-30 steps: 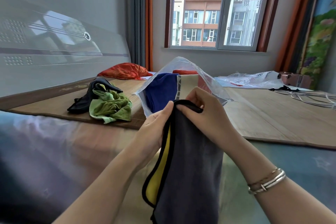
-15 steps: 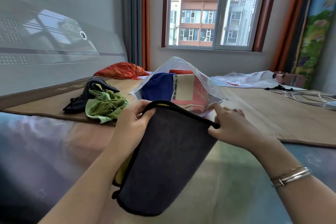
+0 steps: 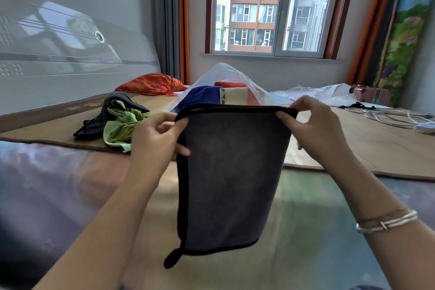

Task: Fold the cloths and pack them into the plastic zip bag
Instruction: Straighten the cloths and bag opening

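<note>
Above the bed (image 3: 306, 231), my hands, left hand (image 3: 155, 134) and right hand (image 3: 315, 125), pinch the grey towel (image 3: 230, 179) top corners; I should keep edges level before folding.

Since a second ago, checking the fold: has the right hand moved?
Yes. The right hand has drawn rightward, away from the zip bag, stretching the grey cloth.

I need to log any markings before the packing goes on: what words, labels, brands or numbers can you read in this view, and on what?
No readable text anywhere in this view.
Round emblem on the headboard: a logo, too small and blurred to read.
Dark grey cloth held up by the left hand and right hand: no tag or print visible.
Plastic zip bag: no print discernible.
</note>
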{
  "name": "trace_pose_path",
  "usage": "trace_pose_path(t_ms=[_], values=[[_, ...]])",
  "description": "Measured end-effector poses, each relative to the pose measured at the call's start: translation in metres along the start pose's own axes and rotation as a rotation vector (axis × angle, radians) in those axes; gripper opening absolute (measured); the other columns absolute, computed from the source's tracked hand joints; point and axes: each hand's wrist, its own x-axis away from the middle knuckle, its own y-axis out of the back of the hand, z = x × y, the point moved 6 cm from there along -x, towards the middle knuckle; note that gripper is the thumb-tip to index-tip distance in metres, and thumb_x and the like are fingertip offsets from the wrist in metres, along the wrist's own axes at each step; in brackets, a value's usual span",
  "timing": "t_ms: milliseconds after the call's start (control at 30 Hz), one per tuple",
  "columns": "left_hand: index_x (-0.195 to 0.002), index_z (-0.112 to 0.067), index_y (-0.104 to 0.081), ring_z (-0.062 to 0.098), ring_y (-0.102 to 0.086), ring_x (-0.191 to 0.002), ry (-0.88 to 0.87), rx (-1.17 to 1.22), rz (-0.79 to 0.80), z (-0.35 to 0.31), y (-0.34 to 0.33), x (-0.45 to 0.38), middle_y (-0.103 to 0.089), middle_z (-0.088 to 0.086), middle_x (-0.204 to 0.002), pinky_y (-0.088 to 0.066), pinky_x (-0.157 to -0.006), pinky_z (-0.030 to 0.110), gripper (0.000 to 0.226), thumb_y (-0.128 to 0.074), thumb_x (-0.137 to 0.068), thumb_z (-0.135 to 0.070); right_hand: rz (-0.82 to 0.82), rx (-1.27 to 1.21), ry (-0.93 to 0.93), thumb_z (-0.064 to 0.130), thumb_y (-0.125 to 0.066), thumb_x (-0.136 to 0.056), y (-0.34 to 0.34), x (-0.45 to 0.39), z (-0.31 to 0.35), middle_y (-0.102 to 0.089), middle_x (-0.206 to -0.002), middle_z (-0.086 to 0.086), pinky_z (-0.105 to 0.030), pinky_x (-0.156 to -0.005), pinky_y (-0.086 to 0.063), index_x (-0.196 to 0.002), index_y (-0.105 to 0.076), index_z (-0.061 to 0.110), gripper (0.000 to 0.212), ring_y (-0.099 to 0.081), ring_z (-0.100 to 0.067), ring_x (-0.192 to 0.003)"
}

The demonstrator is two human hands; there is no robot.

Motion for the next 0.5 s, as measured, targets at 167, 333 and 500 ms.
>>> trace_pose_path(t_ms=[167, 333, 500], values=[[-0.084, -0.018, -0.054, 0.022, -0.073, -0.07, 0.147, 0.213, -0.017, 0.031, -0.025, -0.023, -0.069, 0.004, -0.088, -0.058, -0.06, 0.023, 0.014, -0.056, -0.097, -0.013, 0.079, -0.544, -0.317, 0.012, -0.062, -0.092, -0.048, -0.009, -0.028, -0.058, -0.085, -0.01, -0.043, -0.068, -0.059, -0.084, -0.044, 0.016, 0.02, -0.072, -0.028, -0.062], [-0.127, -0.017, -0.044, 0.025, -0.05, -0.126, 0.203, -0.042, 0.085, 0.099, -0.041, -0.03, -0.045, 0.012, -0.14, -0.043, -0.105, 0.039, 0.044, -0.064, -0.088, -0.01, 0.319, -0.36, -0.249, 0.003, -0.064, -0.088, -0.112, 0.001, -0.067, -0.052, -0.123, -0.01, -0.028, -0.092, -0.048, -0.126, -0.04, 0.007, 0.045, -0.06, -0.023, -0.112], [-0.142, -0.018, -0.031, 0.024, -0.043, -0.132, 0.17, -0.295, 0.182, 0.117, -0.03, -0.022, -0.031, 0.008, -0.149, -0.039, -0.108, 0.039, 0.066, -0.061, -0.087, 0.0, 0.483, 0.135, 0.213, -0.003, -0.054, -0.078, -0.117, 0.033, -0.066, -0.039, -0.132, -0.01, -0.039, -0.106, -0.037, -0.126, -0.038, 0.008, 0.052, -0.045, -0.028, -0.124]])
